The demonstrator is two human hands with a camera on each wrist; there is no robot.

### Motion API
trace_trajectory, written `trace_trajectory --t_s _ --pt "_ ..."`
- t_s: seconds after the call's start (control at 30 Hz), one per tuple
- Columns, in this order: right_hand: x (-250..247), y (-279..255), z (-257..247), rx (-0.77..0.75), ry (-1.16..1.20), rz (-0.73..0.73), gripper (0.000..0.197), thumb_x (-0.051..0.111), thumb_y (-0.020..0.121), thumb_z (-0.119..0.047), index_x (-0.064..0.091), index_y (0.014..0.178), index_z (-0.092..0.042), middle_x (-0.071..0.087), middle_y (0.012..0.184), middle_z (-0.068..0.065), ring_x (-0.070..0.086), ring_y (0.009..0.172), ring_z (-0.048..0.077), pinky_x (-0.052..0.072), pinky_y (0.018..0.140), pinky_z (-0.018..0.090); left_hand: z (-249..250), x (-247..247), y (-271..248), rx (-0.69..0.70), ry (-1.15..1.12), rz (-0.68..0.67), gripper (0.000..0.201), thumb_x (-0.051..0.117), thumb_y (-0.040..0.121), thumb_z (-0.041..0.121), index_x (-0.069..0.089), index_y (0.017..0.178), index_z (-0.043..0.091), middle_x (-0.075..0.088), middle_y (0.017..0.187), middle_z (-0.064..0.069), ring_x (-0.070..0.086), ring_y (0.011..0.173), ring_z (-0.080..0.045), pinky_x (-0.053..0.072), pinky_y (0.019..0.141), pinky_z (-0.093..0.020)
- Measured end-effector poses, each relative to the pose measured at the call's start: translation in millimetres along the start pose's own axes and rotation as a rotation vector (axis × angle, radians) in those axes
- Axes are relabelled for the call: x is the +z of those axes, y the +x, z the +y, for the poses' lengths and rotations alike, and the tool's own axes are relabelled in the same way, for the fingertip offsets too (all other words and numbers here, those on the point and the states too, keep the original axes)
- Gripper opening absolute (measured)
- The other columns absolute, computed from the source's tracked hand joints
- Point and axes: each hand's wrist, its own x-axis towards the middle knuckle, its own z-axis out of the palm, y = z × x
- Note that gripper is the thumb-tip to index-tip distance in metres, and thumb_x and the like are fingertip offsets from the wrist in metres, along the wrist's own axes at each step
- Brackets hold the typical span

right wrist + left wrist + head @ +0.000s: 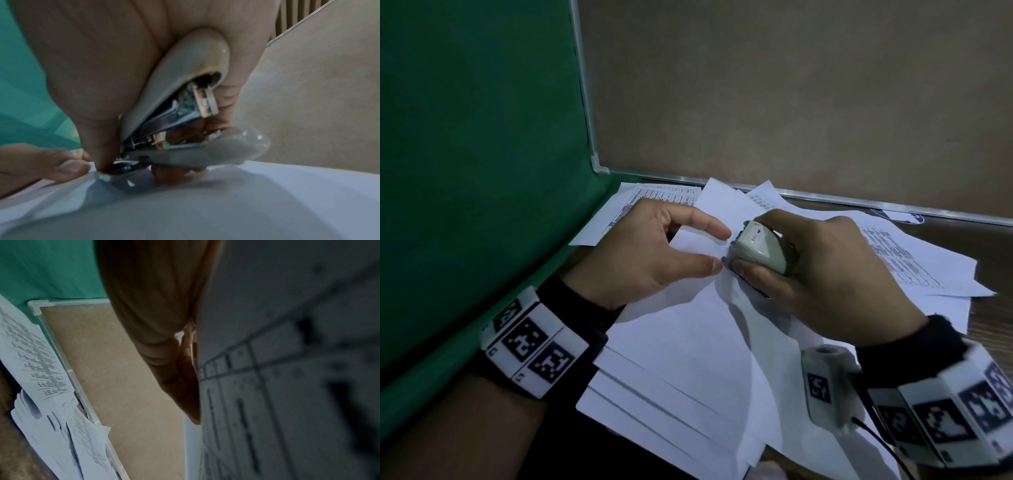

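Note:
My right hand point(747, 245) grips a small pale-grey stapler point(765, 251), thumb on top and fingers underneath. Its mouth bites the upper corner of a stack of white sheets point(688, 342). In the right wrist view the stapler point(185, 97) stands partly open at the back, with its metal nose pressed onto the paper point(205, 203). My left hand point(717, 249) pinches the same corner just left of the stapler, with the thumb point(68, 167) on top. Its fingers point(185, 378) lie flat against the printed underside point(287, 386).
More printed sheets point(893, 253) lie scattered on the wooden table point(989, 318), some at the back point(654, 202). A green cloth point(465, 137) stands close on the left. A white-framed cork board point(791, 85) rises behind the papers.

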Motion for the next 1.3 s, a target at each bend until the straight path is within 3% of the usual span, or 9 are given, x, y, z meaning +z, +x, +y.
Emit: trace_trajectory --t_s 0.2,0.33,0.5,0.7,0.83,1.0,1.13,1.2,1.3 --pt "4 0 0 -0.021 -0.002 -0.013 0.028 0.07 0.088 -0.052 0.067 0.094 -0.024 0.057 0.063 -0.008 0.038 0.057 0.015 0.036 0.054 0.03 1 1 -1 -0.012 0.02 -0.013 0.033 0.088 0.076 0.001 0.081 0.104 0.017 0.081 0.106 0.005 0.074 0.104 -0.01 0.054 0.103 -0.03" --pt "5 1 -2 -0.002 -0.023 -0.038 0.035 0.061 0.088 -0.057 0.064 0.097 -0.024 0.065 0.07 -0.002 0.053 0.06 0.025 0.047 0.054 0.041 0 0 0 -0.035 0.065 0.018 0.034 0.093 0.069 0.018 0.082 0.1 0.026 0.08 0.106 0.01 0.072 0.107 -0.009 0.052 0.107 -0.039" --pt "4 0 -4 0.007 -0.046 -0.05 0.041 0.054 0.088 -0.063 0.063 0.099 -0.024 0.065 0.07 0.0 0.056 0.063 0.03 0.048 0.054 0.042 0 1 0 -0.047 0.044 0.019 0.031 0.091 0.075 0.009 0.082 0.099 0.025 0.08 0.105 0.009 0.071 0.107 -0.008 0.051 0.108 -0.038" --pt "11 -1 -4 0.046 -0.068 -0.077 0.047 0.048 0.09 -0.067 0.052 0.086 -0.021 0.052 0.06 0.002 0.037 0.054 0.023 0.031 0.053 0.04 0 3 0 -0.07 0.059 0.024 0.03 0.093 0.072 0.014 0.082 0.097 0.027 0.08 0.105 0.006 0.072 0.105 -0.014 0.052 0.105 -0.039" --pt "8 0 -6 0.046 -0.078 -0.09 0.044 0.049 0.089 -0.066 0.056 0.096 -0.023 0.059 0.067 0.002 0.048 0.062 0.032 0.045 0.054 0.044 0 3 0 -0.065 0.043 0.029 0.029 0.09 0.068 0.021 0.082 0.096 0.028 0.08 0.103 0.007 0.072 0.104 -0.015 0.052 0.105 -0.043" --pt "4 1 -8 0.012 -0.086 -0.086 0.042 0.05 0.089 -0.064 0.057 0.097 -0.023 0.06 0.068 0.0 0.052 0.063 0.033 0.047 0.054 0.044 1 5 0 -0.074 0.031 0.021 0.032 0.091 0.066 0.019 0.082 0.096 0.027 0.08 0.104 0.007 0.072 0.106 -0.013 0.051 0.108 -0.044" --pt "10 -2 -7 0.036 -0.104 -0.112 0.046 0.046 0.091 -0.065 0.047 0.09 -0.02 0.048 0.061 0.004 0.038 0.057 0.032 0.034 0.052 0.042 1 6 0 -0.066 0.054 0.04 0.037 0.091 0.062 0.035 0.082 0.099 0.034 0.076 0.11 -0.017 0.069 0.1 -0.037 0.049 0.105 -0.055" --pt "12 -2 -8 0.052 -0.115 -0.124 0.048 0.042 0.091 -0.067 0.042 0.088 -0.019 0.043 0.061 0.004 0.035 0.057 0.031 0.027 0.054 0.039 0 6 2 -0.058 0.046 0.034 0.044 0.087 0.057 0.048 0.081 0.1 0.039 0.07 0.115 -0.028 0.065 0.09 -0.035 0.051 0.101 -0.055" --pt "12 -1 -9 0.056 -0.116 -0.132 0.048 0.043 0.091 -0.065 0.045 0.091 -0.017 0.046 0.063 0.006 0.041 0.06 0.035 0.03 0.053 0.039 0 5 2 -0.065 0.05 0.036 0.039 0.09 0.06 0.042 0.082 0.098 0.038 0.076 0.11 -0.014 0.069 0.103 -0.034 0.047 0.108 -0.055"
